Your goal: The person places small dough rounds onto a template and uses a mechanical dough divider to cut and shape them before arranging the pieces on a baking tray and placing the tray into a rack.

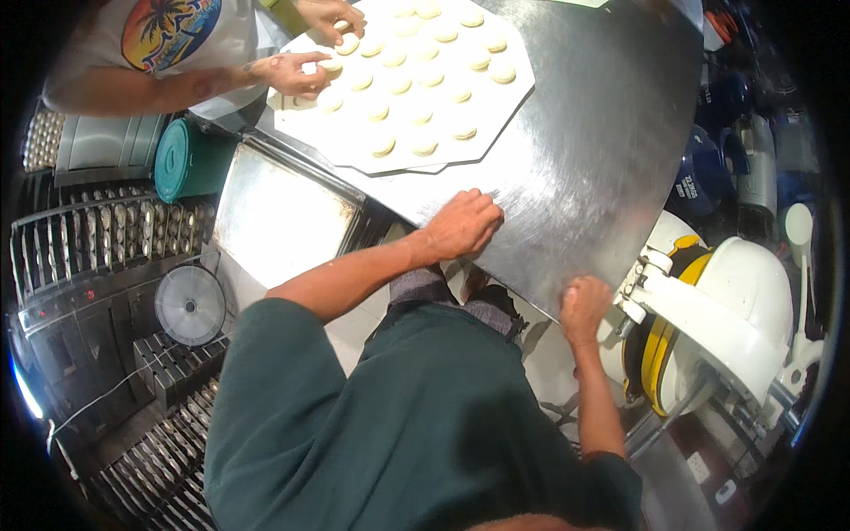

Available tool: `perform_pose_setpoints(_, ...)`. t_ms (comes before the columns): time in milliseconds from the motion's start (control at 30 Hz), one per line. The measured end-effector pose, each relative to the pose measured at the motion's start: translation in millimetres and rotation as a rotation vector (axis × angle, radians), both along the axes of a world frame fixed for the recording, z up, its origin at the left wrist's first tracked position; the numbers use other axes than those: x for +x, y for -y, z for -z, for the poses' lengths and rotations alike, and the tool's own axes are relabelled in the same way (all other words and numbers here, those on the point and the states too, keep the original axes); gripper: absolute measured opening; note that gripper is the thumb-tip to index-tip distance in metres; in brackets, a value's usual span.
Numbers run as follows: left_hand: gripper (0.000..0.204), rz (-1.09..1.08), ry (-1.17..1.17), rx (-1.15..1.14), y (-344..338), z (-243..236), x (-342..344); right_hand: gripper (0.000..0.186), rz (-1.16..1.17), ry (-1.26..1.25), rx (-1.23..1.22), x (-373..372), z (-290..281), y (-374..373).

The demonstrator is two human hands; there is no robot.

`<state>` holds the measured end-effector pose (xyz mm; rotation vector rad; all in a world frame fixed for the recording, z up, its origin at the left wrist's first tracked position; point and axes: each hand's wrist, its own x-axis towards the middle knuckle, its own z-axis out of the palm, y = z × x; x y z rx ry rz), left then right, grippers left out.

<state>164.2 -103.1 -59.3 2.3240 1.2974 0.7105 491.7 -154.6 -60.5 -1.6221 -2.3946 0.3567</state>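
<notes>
My left hand (465,225) rests at the near edge of a steel table (584,168), its fingers curled in and nothing showing in them. My right hand (586,307) is closed too, at the table's near right corner beside a white machine (730,323). Farther off, a white board with angled corners (310,133) lies on the steel and carries several round, pale dough pieces (431,75). A co-worker's two hands (305,76) touch dough pieces at the board's left side.
Left of the table stand a pale metal tray (283,221), a green lidded bin (184,159) and a round fan (189,305). Racks of moulded metal pans (115,234) fill the far left. Blue containers (704,173) crowd the right, beyond the machine's yellow-rimmed part.
</notes>
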Motion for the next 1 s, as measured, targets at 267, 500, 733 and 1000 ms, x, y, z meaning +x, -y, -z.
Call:
perform_pose_setpoints(267, 0.02, -0.019, 0.003, 0.04, -53.6, -3.2, 59.2, 0.014, 0.164, -0.127, 0.183, -62.5, -2.7, -105.1)
perform_pose_setpoints(500, 0.028, -0.107, 0.166, -0.065, 4.0, 1.6, -4.0, 0.011, -0.067, -0.036, 0.084, 5.4, -4.2, -21.7)
perform_pose_setpoints(733, 0.018, -0.126, 0.102, 0.023, -55.2, -8.7, 47.3, 0.01, 0.114, -0.196, 0.203, -71.0, -5.7, -129.8)
perform_pose_setpoints(1000, 0.036, -0.203, 0.32, 0.017, -44.8, -42.5, 15.0, 0.017, -0.076, -0.178, 0.156, -37.4, -5.0, -92.2)
